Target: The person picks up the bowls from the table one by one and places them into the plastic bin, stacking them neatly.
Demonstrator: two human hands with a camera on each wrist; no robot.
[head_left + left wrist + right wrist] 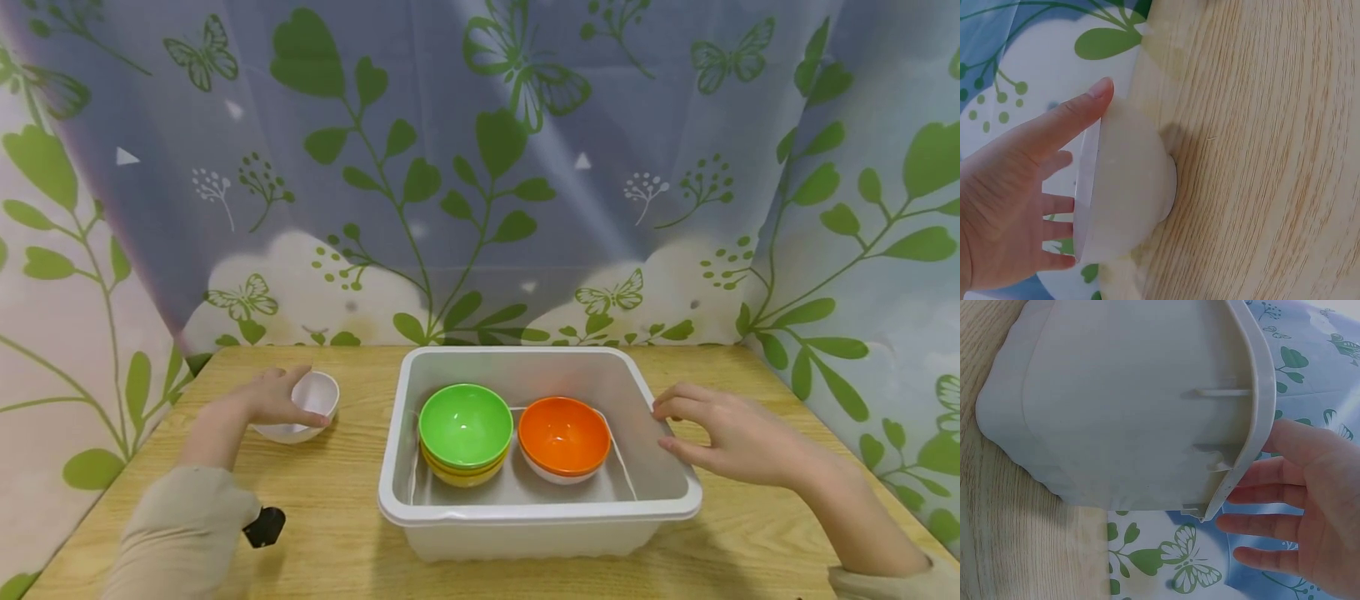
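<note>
A white bowl [317, 396] sits on the table at the left, and my left hand [273, 398] spans it. In the left wrist view the thumb lies against the outside of the bowl [1125, 187], while the fingertips pass out of sight behind its rim. My right hand [720, 429] is at the right rim of a grey-white plastic tub [540, 515], fingers loosely extended and fingertips at the edge. Inside the tub, a green bowl [465, 425] is stacked on yellow bowls [463, 477]. Beside that stack, an orange bowl [564, 435] rests on a white bowl [558, 475].
The wooden table [337, 517] carries the tub at its middle. A curtain [480, 208] printed with leaves and butterflies hangs behind and along both sides. A black piece [264, 527] shows by the left sleeve [180, 525].
</note>
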